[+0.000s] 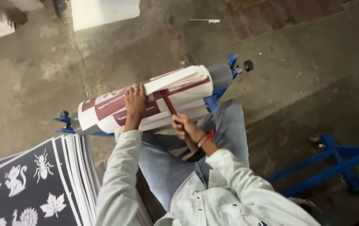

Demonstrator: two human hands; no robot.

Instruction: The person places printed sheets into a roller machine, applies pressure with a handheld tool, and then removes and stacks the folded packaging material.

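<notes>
My right hand (183, 125) is gripping a red-handled tool (169, 103) against the paper roll (146, 100), whose long axis is running lower left to upper right mid-frame, while my left hand (135, 100) is pressing flat on top.

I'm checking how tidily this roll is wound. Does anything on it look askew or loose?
Yes. On the paper roll, outer sheets lift off near the grey core end, fanned apart. The left hand presses the roll; the right hand holds a red tool against it.
</notes>
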